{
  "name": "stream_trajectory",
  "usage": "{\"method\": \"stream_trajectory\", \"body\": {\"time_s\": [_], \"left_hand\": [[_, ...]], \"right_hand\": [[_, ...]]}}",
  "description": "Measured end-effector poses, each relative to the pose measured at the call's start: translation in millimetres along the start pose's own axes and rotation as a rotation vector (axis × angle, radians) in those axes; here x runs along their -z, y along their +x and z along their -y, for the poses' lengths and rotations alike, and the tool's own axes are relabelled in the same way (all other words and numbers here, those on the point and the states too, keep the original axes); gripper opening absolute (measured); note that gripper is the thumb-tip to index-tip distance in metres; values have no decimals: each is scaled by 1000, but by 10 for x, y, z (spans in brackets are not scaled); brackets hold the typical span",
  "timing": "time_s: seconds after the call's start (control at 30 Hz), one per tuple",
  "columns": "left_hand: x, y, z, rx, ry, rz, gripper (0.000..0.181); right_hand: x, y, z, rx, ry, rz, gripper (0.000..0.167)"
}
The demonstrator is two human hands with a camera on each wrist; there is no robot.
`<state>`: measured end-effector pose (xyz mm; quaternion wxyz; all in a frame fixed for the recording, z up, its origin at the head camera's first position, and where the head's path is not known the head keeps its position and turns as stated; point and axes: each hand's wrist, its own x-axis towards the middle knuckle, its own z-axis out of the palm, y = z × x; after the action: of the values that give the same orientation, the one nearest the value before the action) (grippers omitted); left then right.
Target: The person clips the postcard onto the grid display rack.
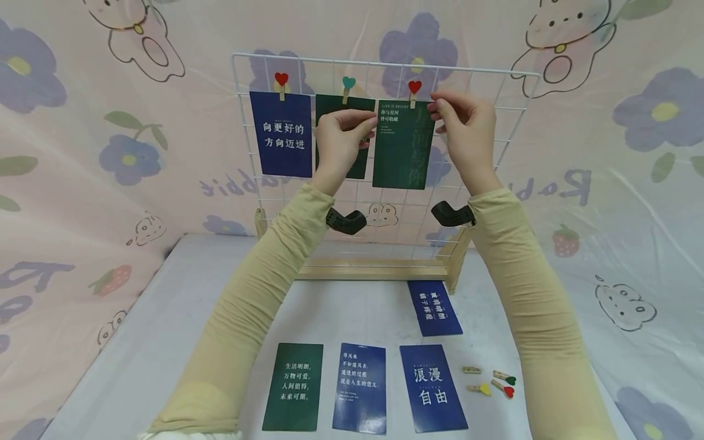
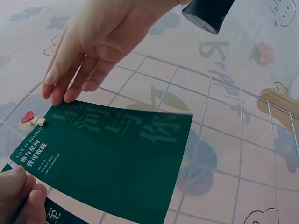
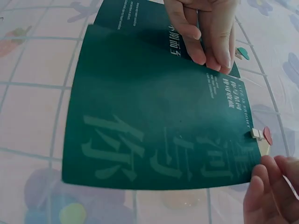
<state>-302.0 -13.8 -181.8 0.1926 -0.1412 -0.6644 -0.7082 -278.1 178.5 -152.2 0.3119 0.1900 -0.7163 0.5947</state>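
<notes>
Clock directions, seen in your head view, are centred on the held green card. Behind everything spreads the rabbit-print backdrop; at 6 o'clock lies the white table. On it stands the wire grid rack, with a wooden base.

Your left hand, at 9 o'clock, pinches the green card by its left edge, thumb and fingertips together near 10 o'clock. Your right hand, at 3 o'clock, brings bent fingers to the upper right corner, near 1 o'clock; whether they grip it or merely touch, you cannot tell.

The green card hangs before the upper grid, rightmost of three, printed face towards you. Its long axis runs nearly vertical, from 12 to just past 6 o'clock, with the "LIFE IS BRIGHT" line uppermost. At 9 o'clock hang a second green card, partly hidden by your left hand, and a blue card.

Smallest are the clips: a red-heart clip on your card's top edge, just past 12 o'clock, and loose clips at 5 o'clock on the table.
</notes>
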Motion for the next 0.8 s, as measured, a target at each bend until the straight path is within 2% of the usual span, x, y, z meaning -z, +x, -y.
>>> {"method": "stream_trajectory", "body": {"time_s": [0.23, 0.5, 0.8], "left_hand": [[44, -60, -15, 5, -20, 21, 18], [85, -193, -24, 56, -133, 78, 19], [139, -402, 5, 93, -175, 157, 26]], "right_hand": [[86, -14, -194, -34, 96, 20, 20], [174, -155, -224, -125, 171, 57, 24], [290, -386, -304, -186, 149, 146, 36]]}}
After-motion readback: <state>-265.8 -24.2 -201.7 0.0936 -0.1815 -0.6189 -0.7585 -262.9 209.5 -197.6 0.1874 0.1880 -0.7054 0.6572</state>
